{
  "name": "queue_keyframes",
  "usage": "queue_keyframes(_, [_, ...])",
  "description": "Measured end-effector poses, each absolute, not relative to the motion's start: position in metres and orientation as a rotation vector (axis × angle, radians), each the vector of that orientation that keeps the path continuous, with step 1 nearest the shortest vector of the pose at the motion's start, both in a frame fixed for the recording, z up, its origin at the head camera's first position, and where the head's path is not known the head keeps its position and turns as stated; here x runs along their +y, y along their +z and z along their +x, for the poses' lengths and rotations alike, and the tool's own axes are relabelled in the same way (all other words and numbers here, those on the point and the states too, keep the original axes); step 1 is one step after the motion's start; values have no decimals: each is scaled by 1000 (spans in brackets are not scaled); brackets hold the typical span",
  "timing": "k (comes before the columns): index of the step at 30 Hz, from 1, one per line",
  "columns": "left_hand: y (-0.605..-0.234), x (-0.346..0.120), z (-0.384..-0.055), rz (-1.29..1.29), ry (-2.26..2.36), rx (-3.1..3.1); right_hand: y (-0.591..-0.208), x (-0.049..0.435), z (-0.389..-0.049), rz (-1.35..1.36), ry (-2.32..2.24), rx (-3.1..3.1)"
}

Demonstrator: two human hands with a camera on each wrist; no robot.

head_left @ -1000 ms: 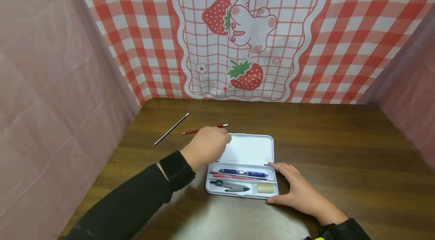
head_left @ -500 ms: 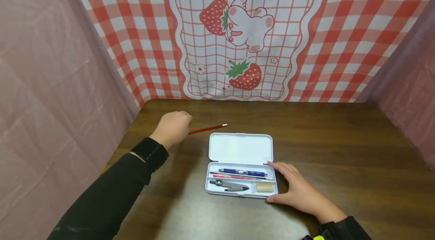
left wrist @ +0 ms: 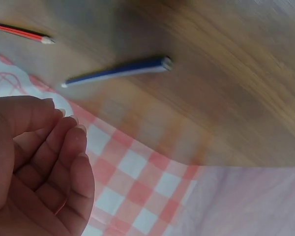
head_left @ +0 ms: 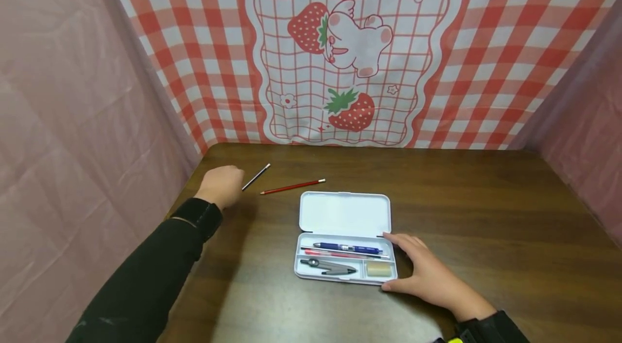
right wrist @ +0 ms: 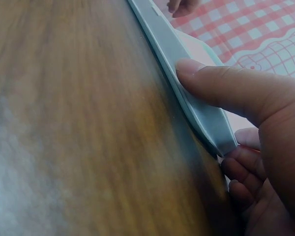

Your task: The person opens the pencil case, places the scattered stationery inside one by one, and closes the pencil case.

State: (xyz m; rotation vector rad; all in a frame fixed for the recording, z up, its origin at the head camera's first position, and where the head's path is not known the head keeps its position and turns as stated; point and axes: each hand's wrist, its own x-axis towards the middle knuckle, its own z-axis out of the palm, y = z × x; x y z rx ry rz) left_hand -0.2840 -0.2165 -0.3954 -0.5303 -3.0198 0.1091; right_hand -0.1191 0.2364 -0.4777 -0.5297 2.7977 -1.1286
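An open white pencil case (head_left: 345, 213) lies on the table. Its tray holds a blue pen (head_left: 347, 248), a red pen (head_left: 335, 254), a grey compass (head_left: 330, 266) and a beige eraser (head_left: 378, 269). My right hand (head_left: 427, 275) grips the case's right end, thumb on the front side and fingers round the back, as the right wrist view shows. At the far left my left hand (head_left: 221, 185) hovers beside a dark blue and silver pencil (left wrist: 118, 71), loosely curled and holding nothing. Right of that pencil lies a red pencil (head_left: 292, 187).
The brown wooden table (head_left: 486, 213) ends at a red checked cloth (head_left: 214, 62) hanging at the back. Pink curtains (head_left: 82, 116) hang at both sides, the left one close to my left forearm.
My left hand has gone from above the case lid, over the far end of the blue and silver pencil, to that pencil's near end. My right hand has stayed on the case.
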Motion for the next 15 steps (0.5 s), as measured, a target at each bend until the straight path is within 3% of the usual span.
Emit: queue_keyframes(15, [-417,-229,-286,-508,57,-3185,-475,236,-120,-502,-1121,2772])
